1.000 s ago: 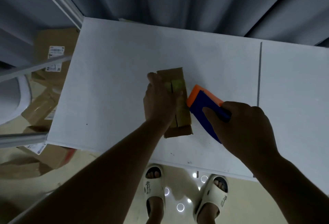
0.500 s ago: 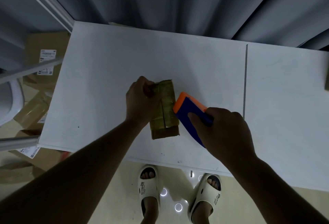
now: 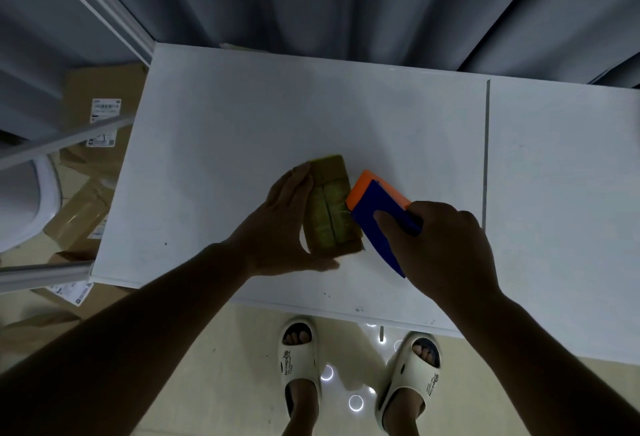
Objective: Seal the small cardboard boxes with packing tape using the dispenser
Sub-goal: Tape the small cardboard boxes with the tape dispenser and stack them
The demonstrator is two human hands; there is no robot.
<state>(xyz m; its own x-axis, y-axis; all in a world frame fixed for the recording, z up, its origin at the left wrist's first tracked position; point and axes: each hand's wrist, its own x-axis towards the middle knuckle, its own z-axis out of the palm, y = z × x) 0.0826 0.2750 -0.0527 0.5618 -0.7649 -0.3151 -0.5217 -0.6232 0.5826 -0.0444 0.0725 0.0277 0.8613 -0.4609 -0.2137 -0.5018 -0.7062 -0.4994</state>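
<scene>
Cardboard cartons (image 3: 93, 131) lie on the floor left of the white bench (image 3: 242, 117). The left hand (image 3: 280, 224) cups the small taped box (image 3: 330, 207) near the bench's front edge, thumb under its near end. The right hand (image 3: 440, 245) grips the blue-orange dispenser (image 3: 377, 207), its nose touching the box's right side.

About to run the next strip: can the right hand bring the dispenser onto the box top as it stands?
Probably yes. The right hand grips the dispenser, whose orange end already meets the box edge. The left hand holds only the box's left side, leaving the top free.
</scene>
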